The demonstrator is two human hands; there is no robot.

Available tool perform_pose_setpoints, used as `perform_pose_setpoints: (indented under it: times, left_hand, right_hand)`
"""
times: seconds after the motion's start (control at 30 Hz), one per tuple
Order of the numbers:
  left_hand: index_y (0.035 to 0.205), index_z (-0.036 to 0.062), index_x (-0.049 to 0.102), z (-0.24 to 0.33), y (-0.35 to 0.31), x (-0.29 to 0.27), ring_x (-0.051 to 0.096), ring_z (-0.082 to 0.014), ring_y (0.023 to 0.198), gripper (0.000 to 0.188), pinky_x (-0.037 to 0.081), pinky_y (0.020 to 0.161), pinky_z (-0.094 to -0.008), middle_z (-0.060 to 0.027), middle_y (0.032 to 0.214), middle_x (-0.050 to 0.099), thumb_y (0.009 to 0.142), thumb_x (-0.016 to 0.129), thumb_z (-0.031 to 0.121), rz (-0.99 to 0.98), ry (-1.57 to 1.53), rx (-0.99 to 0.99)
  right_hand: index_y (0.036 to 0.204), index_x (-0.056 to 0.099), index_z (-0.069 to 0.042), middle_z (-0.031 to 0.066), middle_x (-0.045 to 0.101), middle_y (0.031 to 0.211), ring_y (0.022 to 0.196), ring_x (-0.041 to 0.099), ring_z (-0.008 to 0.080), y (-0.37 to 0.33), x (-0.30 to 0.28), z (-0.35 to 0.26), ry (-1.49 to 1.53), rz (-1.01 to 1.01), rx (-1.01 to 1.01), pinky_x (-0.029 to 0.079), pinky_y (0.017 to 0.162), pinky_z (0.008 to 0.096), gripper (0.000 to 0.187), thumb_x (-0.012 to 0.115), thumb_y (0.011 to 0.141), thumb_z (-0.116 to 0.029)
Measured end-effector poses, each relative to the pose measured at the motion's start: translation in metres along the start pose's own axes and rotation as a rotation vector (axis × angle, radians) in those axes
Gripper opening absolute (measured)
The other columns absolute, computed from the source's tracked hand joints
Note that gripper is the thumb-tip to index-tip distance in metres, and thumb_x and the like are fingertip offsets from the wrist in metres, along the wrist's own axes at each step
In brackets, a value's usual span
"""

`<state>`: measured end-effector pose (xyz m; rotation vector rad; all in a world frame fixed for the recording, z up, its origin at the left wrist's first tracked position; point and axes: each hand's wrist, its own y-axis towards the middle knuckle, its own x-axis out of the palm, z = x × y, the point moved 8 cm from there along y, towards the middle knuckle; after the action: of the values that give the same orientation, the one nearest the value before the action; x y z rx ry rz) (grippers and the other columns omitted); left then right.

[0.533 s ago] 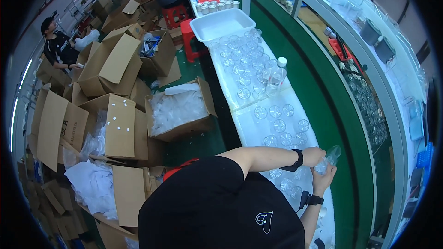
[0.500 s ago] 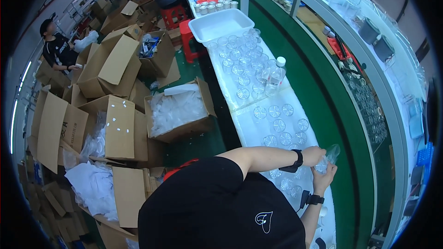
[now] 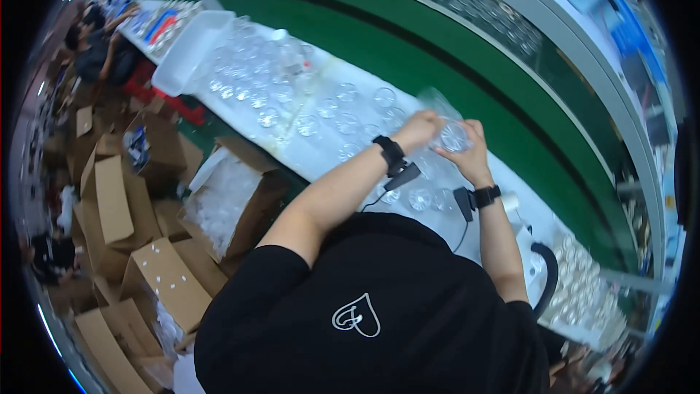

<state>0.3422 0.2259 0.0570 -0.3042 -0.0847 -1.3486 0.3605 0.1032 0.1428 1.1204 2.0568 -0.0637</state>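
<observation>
Both hands are raised above the white table (image 3: 332,149), close together. My left hand (image 3: 420,130), slightly blurred, is closed on a thin clear plastic bag (image 3: 437,102) that stands up past the fingers. My right hand (image 3: 472,152) is wrapped round a clear round cup (image 3: 453,136) with a ribbed, radial pattern; it appears to sit in or against the bag. More such cups stand on the table, one clear cup (image 3: 419,199) just below my hands and another clear cup (image 3: 385,97) beyond them. Each wrist wears a black band.
Farther left on the table are grouped clear cups (image 3: 251,76), a bottle with a white cap (image 3: 280,34) and a white tub (image 3: 191,51). Many pale round pieces (image 3: 583,284) lie at right. Open cardboard boxes (image 3: 113,201) crowd the left floor. Another person (image 3: 98,51) sits far left.
My view has swung round to the right, so the table now runs diagonally. Both hands still hold the cup and bag; the left has shifted slightly apart from the right.
</observation>
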Motion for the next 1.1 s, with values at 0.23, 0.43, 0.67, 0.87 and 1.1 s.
perform_pose_setpoints:
  times: [0.23,0.43,0.67,0.87,1.1]
  left_hand:
    - [0.077,0.0046,0.055,0.002,-0.014,0.007,0.052,-0.0105,0.067,0.02,0.042,0.054,-0.0275,-0.0036,0.072,0.057,0.089,0.054,0.02,-0.009,-0.057,-0.139]
    - [0.091,0.0051,0.053,0.003,-0.025,0.015,0.056,-0.014,0.075,0.02,0.046,0.064,-0.027,-0.0054,0.083,0.057,0.09,0.055,0.025,-0.118,-0.209,-0.308]
    - [0.123,0.0014,0.04,0.031,-0.038,0.003,0.054,-0.0192,0.104,0.056,0.044,0.09,-0.0278,-0.0106,0.113,0.052,0.083,0.066,0.03,-0.062,0.0,-0.111]
    - [0.136,-0.0002,0.028,0.04,-0.039,0.027,0.048,-0.0204,0.113,0.083,0.04,0.094,-0.032,-0.0122,0.125,0.045,0.072,0.077,0.019,-0.226,0.093,0.131]
    - [0.133,-0.0006,0.033,0.037,-0.041,0.018,0.05,-0.017,0.108,0.077,0.042,0.091,-0.03,-0.0097,0.121,0.05,0.072,0.076,0.016,-0.184,0.231,0.111]
  right_hand:
    - [0.104,0.058,-0.002,0.0099,0.05,0.098,0.094,0.052,0.0255,-0.01,-0.009,-0.009,0.117,0.044,-0.04,0.044,0.083,0.0321,0.065,0.088,0.05,-0.026]
    - [0.104,0.058,-0.001,0.0078,0.051,0.098,0.093,0.052,0.0212,-0.012,-0.005,0.012,0.247,0.003,0.056,0.044,0.081,0.03,0.057,0.083,0.06,-0.028]
    - [0.102,0.058,0.001,0.0052,0.055,0.094,0.092,0.051,0.0157,-0.012,0.002,0.049,0.582,-0.013,0.623,0.043,0.077,0.0279,0.047,0.072,0.076,-0.037]
    - [0.097,0.059,-0.001,0.0013,0.055,0.084,0.077,0.049,0.0124,-0.004,0.016,0.039,0.726,-0.065,0.551,0.041,0.071,0.026,0.035,0.064,0.084,-0.033]
    - [0.093,0.059,-0.004,-0.0021,0.05,0.085,0.075,0.043,0.0095,0.001,0.006,0.037,0.543,-0.119,0.363,0.037,0.071,0.0237,0.028,0.056,0.09,-0.032]
